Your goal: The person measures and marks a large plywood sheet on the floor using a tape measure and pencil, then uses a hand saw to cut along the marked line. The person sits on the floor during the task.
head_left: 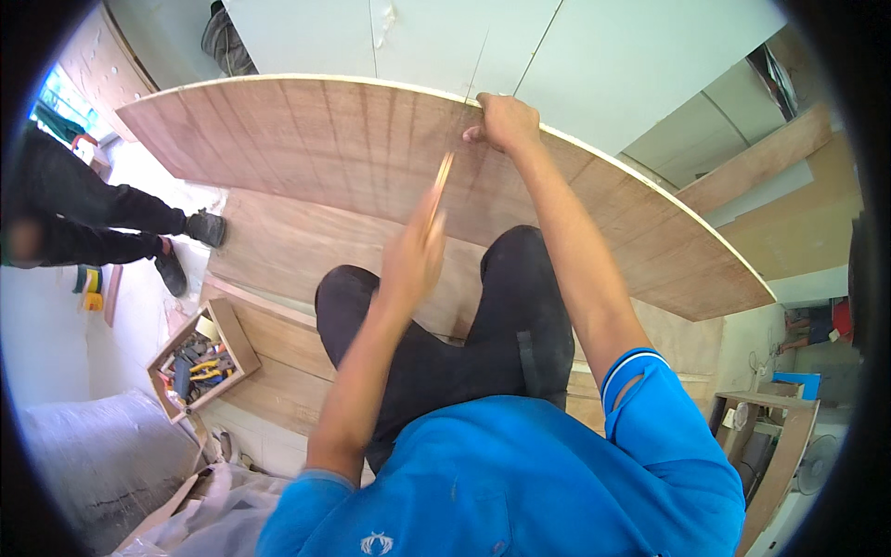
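A large reddish-brown plywood panel (pixel 371 130) with a pale, curved upper edge stands before my knees. My right hand (pixel 509 123) grips its upper edge, the thumb on the near face and the other fingers partly hidden over the edge. Smeared by motion, my left hand (pixel 415 265) is closed around a thin tan, stick-like thing (pixel 445 169). One end of this stick points up toward the panel just below my right hand; its exact kind cannot be made out. A thin dark line rises past the panel's edge beside my right fingers.
An open wooden box (pixel 243 345) with pliers and other tools lies at the left. Beyond it stands a person in dark trousers (pixel 111 209). Plastic-wrapped material (pixel 102 455) is at the lower left, white cabinet panels (pixel 445 46) ahead, and a wooden frame (pixel 770 464) at the right.
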Demonstrator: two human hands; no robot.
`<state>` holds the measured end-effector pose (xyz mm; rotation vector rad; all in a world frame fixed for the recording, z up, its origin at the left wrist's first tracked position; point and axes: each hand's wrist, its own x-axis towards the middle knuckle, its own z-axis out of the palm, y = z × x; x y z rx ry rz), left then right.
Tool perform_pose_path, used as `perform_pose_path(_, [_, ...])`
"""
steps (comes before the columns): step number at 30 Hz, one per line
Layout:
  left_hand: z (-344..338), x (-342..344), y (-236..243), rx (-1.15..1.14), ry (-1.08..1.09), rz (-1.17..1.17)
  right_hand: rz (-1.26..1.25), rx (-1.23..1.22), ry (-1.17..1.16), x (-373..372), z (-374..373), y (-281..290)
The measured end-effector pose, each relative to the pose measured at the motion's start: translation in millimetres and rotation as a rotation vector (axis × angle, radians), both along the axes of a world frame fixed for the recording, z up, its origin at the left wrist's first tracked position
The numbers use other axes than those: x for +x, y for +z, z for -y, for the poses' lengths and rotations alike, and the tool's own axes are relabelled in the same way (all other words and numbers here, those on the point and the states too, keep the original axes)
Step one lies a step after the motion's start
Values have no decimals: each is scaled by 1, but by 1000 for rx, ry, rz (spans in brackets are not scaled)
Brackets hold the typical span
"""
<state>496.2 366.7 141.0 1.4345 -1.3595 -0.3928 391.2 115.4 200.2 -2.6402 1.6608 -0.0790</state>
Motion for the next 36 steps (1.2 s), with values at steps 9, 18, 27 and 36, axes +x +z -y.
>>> perform_pose_path(9, [-104,-12,7,127,-46,-106,-13,34,-23,-8,-4,-2])
perform_pose_path(18, [82,-3,5,-104,-24,-75,-19,-22,34,4,1,-8])
perform_pose_path(27, [-131,-15,15,83,-54,11,-26,24,-29,-17,1,-7])
perform_pose_path(36, [88,-3,20,-99,-36,-22,19,-49,56,-6,-5,-16])
